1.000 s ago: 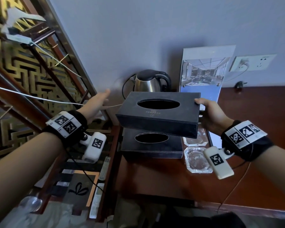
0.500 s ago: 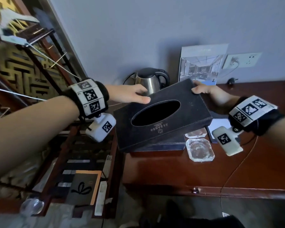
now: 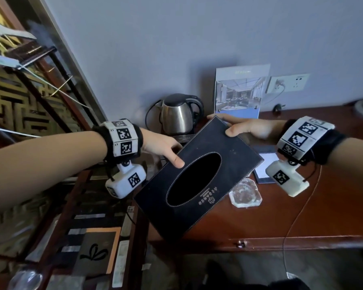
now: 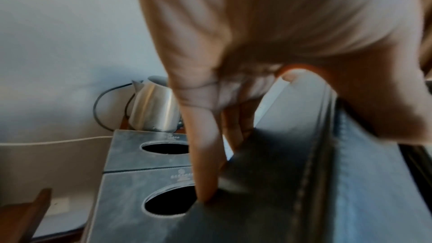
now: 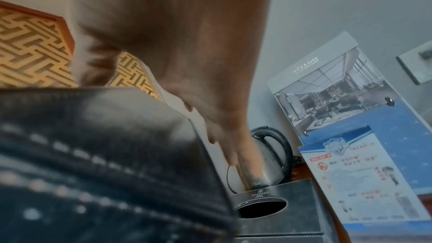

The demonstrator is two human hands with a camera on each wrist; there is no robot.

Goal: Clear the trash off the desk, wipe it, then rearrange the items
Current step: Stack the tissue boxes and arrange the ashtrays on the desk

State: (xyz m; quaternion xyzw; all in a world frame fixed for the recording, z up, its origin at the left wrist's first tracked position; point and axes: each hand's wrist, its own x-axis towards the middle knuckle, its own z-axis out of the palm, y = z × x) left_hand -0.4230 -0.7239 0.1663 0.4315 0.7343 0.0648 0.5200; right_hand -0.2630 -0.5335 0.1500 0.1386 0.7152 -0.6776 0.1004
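**Tissue box lifted and tilted, both hands now on it**

Change: 1 s ago I carried the black tissue box level, on my right hand alone, w/ the left hand reaching off toward the screen. Now my left hand has come in and pinches the box's left corner, thumb on top, fingers underneath. My right hand holds the far corner the same way. The box is off the desk, turned diagonally and tipped so its oval opening faces me. Meaning for the task, as I judge it: this is the rearrange stage. The box is under two-hand control and ready to be set down, but not yet placed.

Count, left to right:
- Kettle: 1, at the back by the wall.
- Tissue boxes: 3. One in my hands; 2 stacked tissue boxes below it, seen in the left wrist view.
- Glass ashtray: 1 visible; a 2nd may sit behind the lifted box, can't confirm.
- Notepad: 1.
- Brochure: 1 large one against the wall; 1 smaller leaflet in front, per the right wrist view.
- Wall socket: 1.
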